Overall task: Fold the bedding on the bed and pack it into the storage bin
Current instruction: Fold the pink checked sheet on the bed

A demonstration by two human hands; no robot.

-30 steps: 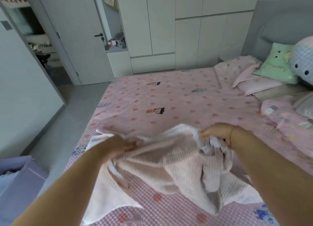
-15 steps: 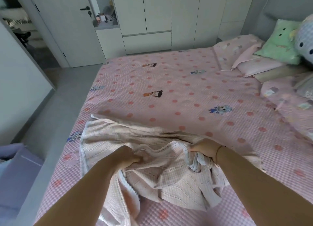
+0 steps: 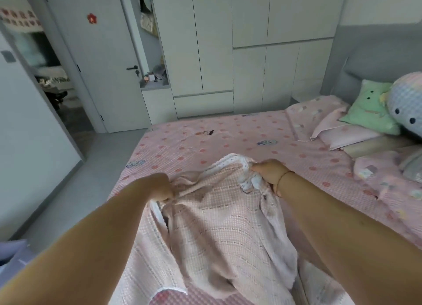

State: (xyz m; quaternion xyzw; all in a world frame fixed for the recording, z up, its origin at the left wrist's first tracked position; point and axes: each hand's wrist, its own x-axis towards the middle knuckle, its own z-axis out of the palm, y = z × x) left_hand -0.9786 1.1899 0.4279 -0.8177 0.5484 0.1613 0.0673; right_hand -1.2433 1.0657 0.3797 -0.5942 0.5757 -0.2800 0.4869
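Across the lower middle of the head view, a pale pink waffle-weave blanket [image 3: 219,231] hangs from two raised hands above the bed [image 3: 228,145], its lower part bunched and draping down toward the bottom edge of the frame. The left hand [image 3: 161,187], left of centre, has its fingers curled round a gathered fold of the blanket's upper edge. The right hand [image 3: 270,172], a little higher and right of centre, grips a thick wad of the same edge, with a white-speckled underside showing just below its knuckles. Between the hands the cloth is pulled into a loose span, not taut. The bed carries a pink spotted sheet, and pillows [image 3: 342,131] with a green cushion [image 3: 370,110] lie at the right of the frame. At the lower left edge sits a grey-lilac shape, possibly the storage bin [image 3: 13,256], though too little of it shows to be sure.

The blanket looks soft, light and limp, so it will sag wherever it is not held and will not keep a crease by itself. Taking hold at two true corners, rather than at bunched mid-edge folds, would likely let it hang flat for a clean fold. No fold is made yet.
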